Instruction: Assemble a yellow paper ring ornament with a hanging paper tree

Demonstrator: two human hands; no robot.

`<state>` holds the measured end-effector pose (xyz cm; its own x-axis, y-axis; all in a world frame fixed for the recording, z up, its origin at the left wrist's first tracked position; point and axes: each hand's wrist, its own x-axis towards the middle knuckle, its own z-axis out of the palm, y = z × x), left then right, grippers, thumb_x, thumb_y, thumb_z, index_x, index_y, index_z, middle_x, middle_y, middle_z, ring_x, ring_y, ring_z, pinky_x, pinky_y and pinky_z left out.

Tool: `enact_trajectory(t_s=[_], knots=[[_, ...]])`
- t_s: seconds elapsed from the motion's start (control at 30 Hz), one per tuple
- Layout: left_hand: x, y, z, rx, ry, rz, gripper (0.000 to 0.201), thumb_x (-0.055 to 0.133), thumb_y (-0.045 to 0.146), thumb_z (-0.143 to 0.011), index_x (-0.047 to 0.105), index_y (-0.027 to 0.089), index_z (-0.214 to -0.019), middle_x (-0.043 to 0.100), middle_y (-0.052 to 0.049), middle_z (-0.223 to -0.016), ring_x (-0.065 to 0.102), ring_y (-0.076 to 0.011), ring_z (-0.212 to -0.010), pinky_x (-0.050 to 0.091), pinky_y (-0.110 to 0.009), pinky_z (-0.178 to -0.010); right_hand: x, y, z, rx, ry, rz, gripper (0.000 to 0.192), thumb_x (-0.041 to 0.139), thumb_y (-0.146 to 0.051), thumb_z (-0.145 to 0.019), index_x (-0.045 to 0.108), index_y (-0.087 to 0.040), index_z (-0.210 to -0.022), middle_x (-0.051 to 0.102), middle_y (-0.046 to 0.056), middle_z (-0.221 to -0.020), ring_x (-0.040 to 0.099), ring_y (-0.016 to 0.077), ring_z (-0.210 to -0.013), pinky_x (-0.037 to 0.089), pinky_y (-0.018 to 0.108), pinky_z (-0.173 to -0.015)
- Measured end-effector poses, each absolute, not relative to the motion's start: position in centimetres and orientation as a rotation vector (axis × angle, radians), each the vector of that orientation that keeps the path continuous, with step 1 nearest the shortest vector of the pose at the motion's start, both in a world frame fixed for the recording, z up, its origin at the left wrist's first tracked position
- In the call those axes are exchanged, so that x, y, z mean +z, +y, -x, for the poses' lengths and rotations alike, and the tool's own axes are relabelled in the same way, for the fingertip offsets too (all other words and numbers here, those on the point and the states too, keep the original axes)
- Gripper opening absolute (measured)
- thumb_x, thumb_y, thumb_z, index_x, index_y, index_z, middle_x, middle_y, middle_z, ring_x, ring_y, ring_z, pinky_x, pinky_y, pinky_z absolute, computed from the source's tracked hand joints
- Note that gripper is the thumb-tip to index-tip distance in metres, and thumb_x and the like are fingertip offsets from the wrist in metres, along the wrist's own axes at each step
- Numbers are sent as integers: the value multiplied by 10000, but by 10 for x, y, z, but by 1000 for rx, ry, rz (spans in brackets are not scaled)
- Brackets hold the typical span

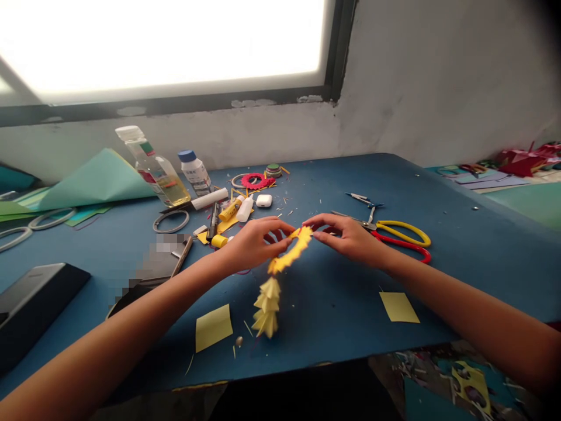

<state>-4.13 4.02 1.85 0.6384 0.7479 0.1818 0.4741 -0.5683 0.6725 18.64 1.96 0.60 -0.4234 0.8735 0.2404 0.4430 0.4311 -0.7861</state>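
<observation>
Over the table's middle, my left hand (pixel 259 241) pinches a yellow zigzag-edged paper ring (pixel 293 252) between thumb and fingers. On the ring's other side is my right hand (pixel 344 235), thumb and index finger closed on its upper edge; a small red bit shows there. Below the ring hangs a pale yellow folded-paper ornament (pixel 266 307) with pointed tiers, slightly blurred. How the two are joined is too small to make out. Scissors (pixel 403 240) with one yellow and one red handle lie open beyond my right wrist.
A glass bottle (pixel 164 175), a blue-capped bottle (pixel 195 172), a white glue bottle (pixel 245 209) and a white case (pixel 263 201) stand or lie behind. Compasses (pixel 359 198) lie at the back right. Yellow paper squares (pixel 213 327) lie in front; a black box (pixel 39 304) sits left.
</observation>
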Motion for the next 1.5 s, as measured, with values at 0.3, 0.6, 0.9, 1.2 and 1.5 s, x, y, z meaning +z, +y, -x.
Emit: enact_trajectory(t_s=[0.3, 0.6, 0.9, 1.2, 1.5], knots=[[34, 17, 32, 782, 767, -1590, 359, 575, 467, -832, 615, 208, -1077, 671, -77, -974, 650, -182, -803, 550, -299, -694, 45, 2, -171, 1030, -1785, 970, 342, 635, -411, -805, 630, -198, -1074, 675, 61, -1006, 641, 158, -826, 533, 298, -704], [39, 14, 25, 966, 713, -1301, 246, 625, 357, -797, 643, 145, -921, 709, -76, -870, 679, -170, -750, 566, -312, -736, 66, -4, -168, 984, -1800, 1008, 274, 650, -403, -785, 688, -168, -921, 689, 35, -779, 619, 130, -665, 510, 257, -577], [55, 11, 31, 1007, 820, -1571, 236, 700, 321, -754, 645, 137, -892, 698, -36, -734, 673, -148, -673, 572, -259, -624, 84, -4, -171, 824, -1938, 1065, 273, 632, -408, -790, 712, -189, -931, 682, 28, -720, 605, 130, -621, 469, 248, -506], [56, 7, 33, 980, 771, -1604, 258, 683, 301, -782, 670, 135, -977, 716, -45, -775, 687, -142, -670, 586, -247, -621, 93, -1, -168, 775, -1967, 1062, 266, 624, -407, -792, 719, -181, -896, 696, 43, -771, 626, 147, -662, 491, 260, -538], [62, -4, 29, 1017, 717, -1565, 153, 671, 261, -799, 681, 131, -879, 698, -5, -719, 667, -88, -568, 560, -165, -531, 100, -5, -164, 733, -2009, 1070, 259, 621, -415, -800, 715, -185, -872, 681, 33, -738, 594, 127, -620, 436, 238, -496]])
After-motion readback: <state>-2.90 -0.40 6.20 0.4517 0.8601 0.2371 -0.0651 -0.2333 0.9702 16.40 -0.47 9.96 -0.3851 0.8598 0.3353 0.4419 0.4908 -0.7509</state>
